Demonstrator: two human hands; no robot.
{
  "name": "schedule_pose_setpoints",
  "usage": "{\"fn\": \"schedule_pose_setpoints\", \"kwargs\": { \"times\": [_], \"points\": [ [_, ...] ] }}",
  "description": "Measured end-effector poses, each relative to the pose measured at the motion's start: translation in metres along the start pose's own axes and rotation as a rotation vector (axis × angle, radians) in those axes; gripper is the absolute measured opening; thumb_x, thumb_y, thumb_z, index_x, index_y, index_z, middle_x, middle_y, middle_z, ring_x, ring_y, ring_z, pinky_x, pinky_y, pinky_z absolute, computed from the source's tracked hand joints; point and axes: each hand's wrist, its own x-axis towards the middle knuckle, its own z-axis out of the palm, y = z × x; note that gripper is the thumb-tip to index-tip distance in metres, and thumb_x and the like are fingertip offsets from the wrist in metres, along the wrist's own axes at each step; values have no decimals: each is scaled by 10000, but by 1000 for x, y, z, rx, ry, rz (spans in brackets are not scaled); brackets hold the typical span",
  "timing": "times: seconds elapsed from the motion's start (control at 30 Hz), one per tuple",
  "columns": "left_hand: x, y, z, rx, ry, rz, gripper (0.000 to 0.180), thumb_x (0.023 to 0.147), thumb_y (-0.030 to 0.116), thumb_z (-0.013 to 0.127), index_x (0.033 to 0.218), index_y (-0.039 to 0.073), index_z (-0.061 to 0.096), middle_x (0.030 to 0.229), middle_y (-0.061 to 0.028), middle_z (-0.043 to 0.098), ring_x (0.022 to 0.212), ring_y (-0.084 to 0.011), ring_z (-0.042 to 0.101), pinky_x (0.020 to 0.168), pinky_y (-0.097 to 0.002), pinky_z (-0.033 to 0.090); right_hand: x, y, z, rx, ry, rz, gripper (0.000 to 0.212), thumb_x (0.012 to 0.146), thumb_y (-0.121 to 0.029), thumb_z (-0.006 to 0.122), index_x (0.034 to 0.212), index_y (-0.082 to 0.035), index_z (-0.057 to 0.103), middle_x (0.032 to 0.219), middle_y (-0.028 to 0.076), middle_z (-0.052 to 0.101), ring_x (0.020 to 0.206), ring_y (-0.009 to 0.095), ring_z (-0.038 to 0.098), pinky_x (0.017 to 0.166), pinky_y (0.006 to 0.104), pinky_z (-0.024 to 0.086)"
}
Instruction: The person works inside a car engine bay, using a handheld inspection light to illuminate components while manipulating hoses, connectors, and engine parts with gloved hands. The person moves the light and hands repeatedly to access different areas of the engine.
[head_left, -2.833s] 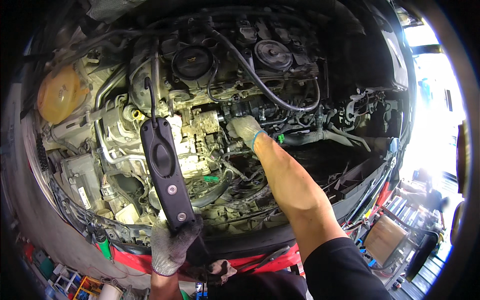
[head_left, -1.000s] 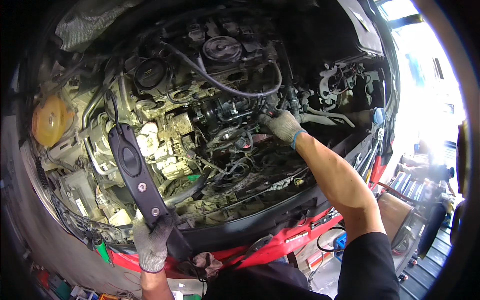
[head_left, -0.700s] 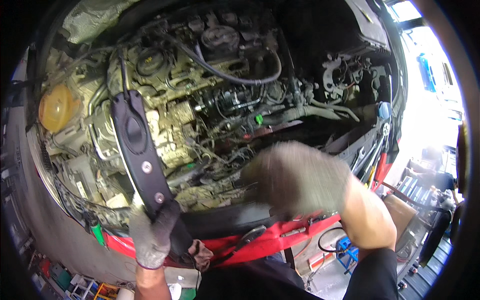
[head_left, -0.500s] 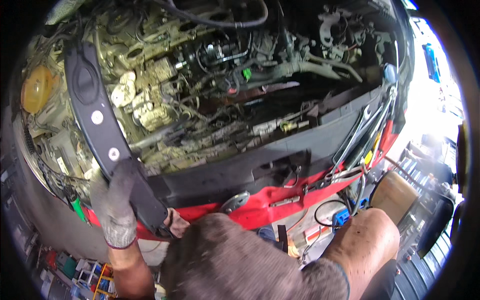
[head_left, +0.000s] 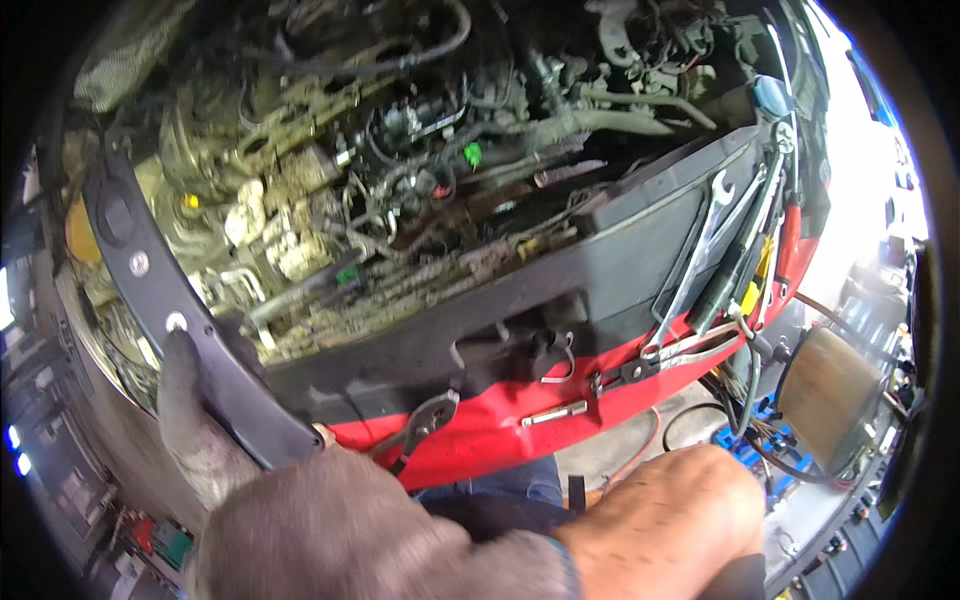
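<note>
A long, curved black plastic trim panel (head_left: 205, 345) with two round fasteners slants across the left of the open engine bay. My left hand (head_left: 195, 420), in a grey glove, is closed around its near part, with fingers at its left edge and over its surface. My right hand (head_left: 340, 525), also gloved, is large in the foreground at the panel's near end. Only a bit of its fingertips shows, beside the panel's end; the glove's back hides the rest of the grip.
Locking pliers (head_left: 628, 372), an open-end wrench (head_left: 715, 210) and other hand tools lie along the red front edge (head_left: 500, 445) of the vehicle. An oval-headed tool (head_left: 432, 415) lies near my right hand. Hoses and engine parts (head_left: 420, 170) fill the bay. A brown seat-like pad (head_left: 830, 395) stands right.
The panel has shifted left with both hands on it, its near end now lower left. My right hand and forearm have moved left, and the whole view has swung somewhat.
</note>
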Motion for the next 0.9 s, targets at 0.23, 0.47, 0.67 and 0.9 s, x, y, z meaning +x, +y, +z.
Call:
{"fn": "schedule_pose_setpoints", "kwargs": {
  "times": [0.23,0.47,0.67,0.9],
  "points": [
    [-36,14,46,63,-61,345,585,1094,508,410,1264,-17,606,1067,-76,666,961,-161,630,867,-314,521,6,43,-47,791,-365,148,808,948,-416,697,1490,69,347,1336,310,593,1227,471,610,1028,452,515],
    [31,12,71,543,-627,584,638,1084,529,404,1340,-27,585,1254,-145,667,1152,-256,632,1021,-391,490,-11,98,-77,1106,-63,448,782,801,-164,846,1447,-25,427,1072,109,664,905,187,663,821,337,571],
    [153,2,144,1486,-709,542,442,1051,345,476,1296,30,668,1269,-188,704,1134,-324,688,982,-380,526,-62,148,-117,895,459,729,739,669,-68,936,1305,-11,564,1013,65,681,868,161,666,772,320,582],
    [234,-114,198,1479,-808,397,454,992,379,516,1312,108,691,1270,-175,710,1192,-367,663,1016,-421,510,-43,171,-112,531,463,679,657,683,-10,823,1290,-19,572,962,55,691,841,154,673,751,303,572]
  ]
}}
